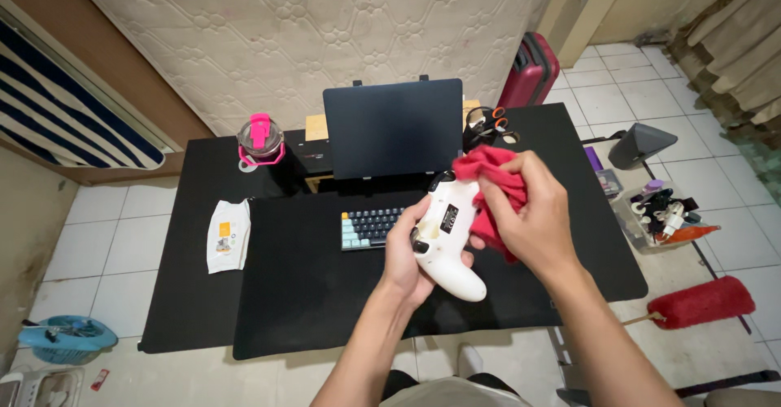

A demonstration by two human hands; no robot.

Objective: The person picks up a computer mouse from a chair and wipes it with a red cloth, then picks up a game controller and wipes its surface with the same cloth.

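the left hand (404,254) is wrapped around a white plastic game controller (447,234), fingers curled under one grip, holding it up over the front middle of the black rectangular table (195,293) with its underside facing the camera. the right hand (529,212) is closed on a bunched red cloth (495,191), pressing it against the controller's upper end and right side; cloth and controller touch, and both are lifted off the table.

under the hands lies a large black desk mat (301,293) that reaches the table's front edge. a compact keyboard with dark and pale blue keys (368,228) sits on the mat just behind the left hand, partly hidden by it. behind the keyboard stands a dark flat screen (392,129) near the back edge, in front of a pale quilted mattress (325,32) leaning on the wall. to the left, well apart from the hands, a white pack of wipes (228,234) lies beside the mat's left edge, and a clear bottle with a pink lid (260,141) stands at the back left. the mat's front left part is bare.

off the table's right edge a clear bin of small items (661,218) and a red fluffy duster (701,302) lie on the white tiled floor (106,244), close to the table's corner. a maroon suitcase (530,69) stands behind the back right corner.
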